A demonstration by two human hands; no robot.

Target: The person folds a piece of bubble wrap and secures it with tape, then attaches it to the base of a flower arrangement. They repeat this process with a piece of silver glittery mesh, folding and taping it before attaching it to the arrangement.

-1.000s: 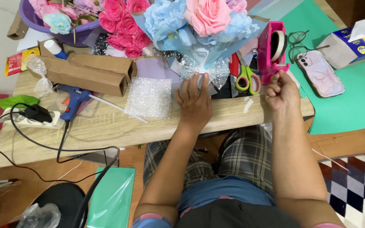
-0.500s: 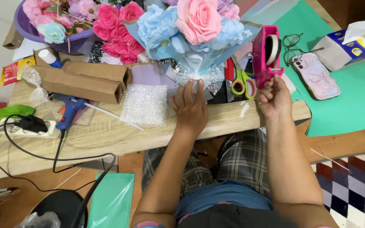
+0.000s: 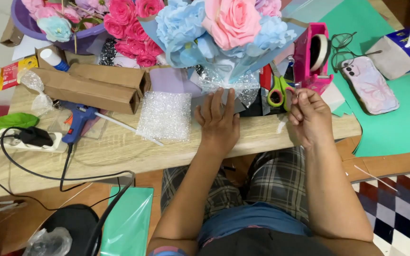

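A bouquet (image 3: 224,28) of pink and light-blue paper roses in blue wrap lies on the low wooden table (image 3: 119,151), its stem end pointing toward me. My left hand (image 3: 220,121) presses flat on the wrapped stem end, fingers spread. My right hand (image 3: 307,114) is just below the pink tape dispenser (image 3: 312,59), fingertips pinched together on what looks like a strip of clear tape; the tape itself is hard to see. Green-handled scissors (image 3: 277,92) lie between my two hands.
A blue glue gun (image 3: 77,121) with its cord and a power strip (image 3: 32,140) are at left. Brown cardboard boxes (image 3: 91,85), a bubble-wrap sheet (image 3: 164,116), a purple basin of flowers (image 3: 67,21), a phone (image 3: 368,85), glasses (image 3: 345,50) and green paper (image 3: 395,114) surround the work.
My right hand has moved up from the table edge to the tape dispenser and pinched its fingers. My left hand stays on the bouquet's stem end. The view has shifted slightly.
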